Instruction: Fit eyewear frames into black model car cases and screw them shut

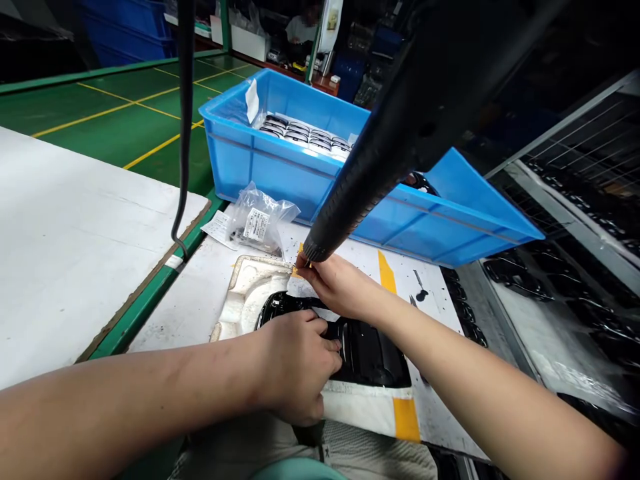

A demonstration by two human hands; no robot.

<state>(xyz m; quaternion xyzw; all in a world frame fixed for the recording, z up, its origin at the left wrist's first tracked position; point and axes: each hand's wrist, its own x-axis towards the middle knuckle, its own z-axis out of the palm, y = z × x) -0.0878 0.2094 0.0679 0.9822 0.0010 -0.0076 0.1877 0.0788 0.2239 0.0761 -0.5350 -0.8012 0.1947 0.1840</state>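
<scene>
My left hand [295, 363] is nearest, pressed on the one glossy black panel [367, 353] lying against a white foam tray [240, 297]. My right hand [340, 287], just beyond it, pinches white paper [303, 288] beneath one black nozzle [330, 227]. One blue crate [370, 167] sits close past the hands; the worktop's green edge [150, 297] runs to their left.

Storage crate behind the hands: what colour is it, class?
Bright blue plastic crate, clearest in the head view.
</scene>
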